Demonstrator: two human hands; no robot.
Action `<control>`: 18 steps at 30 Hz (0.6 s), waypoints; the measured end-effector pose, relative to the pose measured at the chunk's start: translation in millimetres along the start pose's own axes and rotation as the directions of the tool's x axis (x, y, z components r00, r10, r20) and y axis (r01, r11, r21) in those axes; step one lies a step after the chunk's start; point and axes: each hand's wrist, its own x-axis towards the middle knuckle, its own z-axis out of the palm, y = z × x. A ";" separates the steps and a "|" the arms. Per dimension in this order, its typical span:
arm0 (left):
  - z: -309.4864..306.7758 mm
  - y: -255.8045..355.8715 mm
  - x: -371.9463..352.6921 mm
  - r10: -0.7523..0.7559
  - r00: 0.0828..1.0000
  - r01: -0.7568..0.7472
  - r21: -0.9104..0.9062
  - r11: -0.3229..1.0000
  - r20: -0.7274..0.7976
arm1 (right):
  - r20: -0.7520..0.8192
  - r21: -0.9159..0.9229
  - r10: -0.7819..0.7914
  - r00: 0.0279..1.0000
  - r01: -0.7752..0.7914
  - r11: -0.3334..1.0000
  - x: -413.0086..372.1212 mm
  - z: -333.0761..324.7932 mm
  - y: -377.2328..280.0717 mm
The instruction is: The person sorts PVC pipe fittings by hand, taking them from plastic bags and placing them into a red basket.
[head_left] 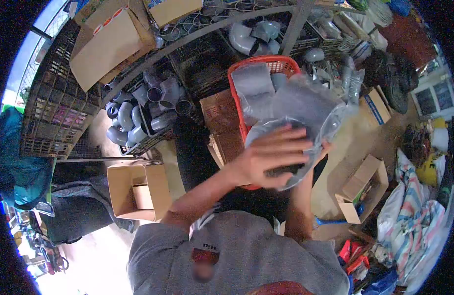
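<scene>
A grey pipe fitting in clear plastic wrap (pixel 305 105) is held up in front of the red basket. My left hand (pixel 273 157) lies across the near end of the wrap, its fingers spread and somewhat blurred. Behind the plastic, my right hand (pixel 323 150) supports the right side; most of its fingers are hidden. The red plastic basket (pixel 233 101) stands below and behind, with more grey plastic-wrapped fittings (pixel 251 81) inside.
Grey pipe elbows (pixel 126 118) fill a crate at the left. An open cardboard box (pixel 133 191) stands at lower left, another (pixel 362 189) at the right. A metal shelf edge (pixel 187 37) curves across the top. Striped sacks (pixel 409 211) lie far right.
</scene>
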 end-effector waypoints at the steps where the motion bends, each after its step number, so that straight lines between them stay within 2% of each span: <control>1: -5.6 -9.3 6.7 0.005 1.000 -0.005 0.001 1.000 -0.004 | -0.032 -0.107 -0.054 0.998 0.050 0.993 -3.4 5.4 3.1; 3: -13.2 -28.3 14.3 -0.137 0.989 0.142 0.119 0.983 -0.049 | -0.096 -0.327 -0.162 0.982 0.122 0.937 -10.0 17.6 9.6; 4: -8.3 -36.0 10.2 -0.134 0.990 0.139 0.118 0.983 -0.048 | -0.087 -0.309 -0.184 0.979 0.149 0.939 -12.7 19.7 10.1; 5: -0.6 -47.9 3.6 -0.246 0.961 0.245 -0.028 0.969 -0.129 | -0.076 -0.289 -0.207 0.975 0.177 0.941 -13.7 22.8 10.8; 6: 6.1 -58.2 -4.2 -0.366 0.911 0.334 -0.182 0.925 -0.188 | -0.100 -0.383 -0.210 0.973 0.157 0.910 -17.0 39.0 8.3; 7: 13.1 -62.1 -14.6 -0.365 0.913 0.333 -0.184 0.925 -0.183 | -0.101 -0.383 -0.215 0.971 0.161 0.910 -19.4 36.2 5.2; 9: 30.0 -64.4 -37.1 -0.545 0.811 0.487 -0.269 0.831 -0.212 | -0.111 -0.373 -0.158 0.981 0.106 0.922 -21.9 31.5 -7.1; 10: 33.6 -66.0 -47.9 -0.580 0.790 0.520 -0.284 0.805 -0.198 | -0.116 -0.371 -0.141 0.983 0.089 0.924 -23.4 34.3 -11.9; 11: 38.9 -64.7 -59.9 -0.579 0.792 0.518 -0.290 0.805 -0.194 | -0.248 -0.430 -0.147 0.958 0.028 0.902 -26.5 38.7 -17.9; 12: 43.5 -61.7 -70.3 -0.639 0.742 0.559 -0.339 0.757 -0.203 | -0.370 -0.478 -0.161 0.915 -0.039 0.878 -25.7 42.8 -23.3; 13: 45.8 -58.3 -80.4 -0.694 0.689 0.594 -0.386 0.706 -0.210 | -0.366 -0.482 -0.166 0.916 -0.034 0.875 -15.8 39.3 -29.0; 14: 44.2 -53.5 -92.9 -0.691 0.691 0.590 -0.388 0.708 -0.210 | -0.362 -0.575 -0.264 0.894 0.010 0.818 2.1 31.7 -37.1; 15: 40.6 -47.2 -106.9 -0.720 0.693 0.657 -0.374 0.655 -0.043 | -0.348 -0.661 -0.360 0.866 0.046 0.749 20.9 24.5 -47.5; 16: 38.8 -42.7 -119.4 -0.732 0.670 0.721 -0.344 0.602 0.125 | -0.346 -0.663 -0.311 0.885 0.004 0.749 41.1 17.0 -65.3; 17: 40.5 -40.3 -130.3 -0.731 0.671 0.720 -0.346 0.601 0.127 | -0.347 -0.663 -0.261 0.901 -0.039 0.747 61.2 13.4 -77.5; 18: 42.8 -39.0 -140.8 -0.765 0.625 0.765 -0.315 0.562 0.154 | -0.249 -0.801 -0.302 0.920 -0.021 0.598 75.7 35.0 -76.7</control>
